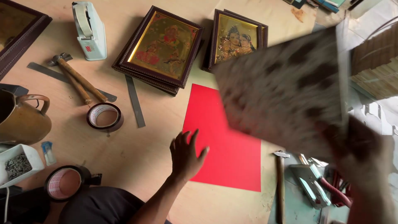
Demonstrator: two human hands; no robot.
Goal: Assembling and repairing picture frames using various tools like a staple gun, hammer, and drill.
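- Clearly, one red sheet [222, 137] lies flat on the wooden surface [137, 149], in the middle of the view.
- Two stacks of dark framed pictures stand at 12 o'clock from the sheet: the left stack [161, 47] and the right stack [237, 38]. One more dark frame [16, 29] is cut by the edge at 10 o'clock.
- Two tape rolls: one brown roll [105, 117] at 9 o'clock from the sheet, one roll on a black holder [66, 182] at 8 o'clock.
- Two wooden-handled hammers [76, 79] are crossed at 10 o'clock, over a metal ruler [43, 71]; a second metal strip [135, 101] lies near the left stack.
- One white tape dispenser [89, 29], one brass jug [23, 118] and one white tray of small metal pieces [18, 166] are at the left side.
- The left hand [185, 155] rests on the left edge of the red sheet, fingers [192, 139] spread open, holding nothing.
- The right hand [365, 153] is blurred at 4 o'clock; its fingers are closed on the lower corner of a big blurred board [286, 87], which is lifted and tilted and hides the upper right part of the sheet.
- One more hammer [280, 182] and a staple gun with red handle [317, 186] lie under the board, at 5 o'clock.
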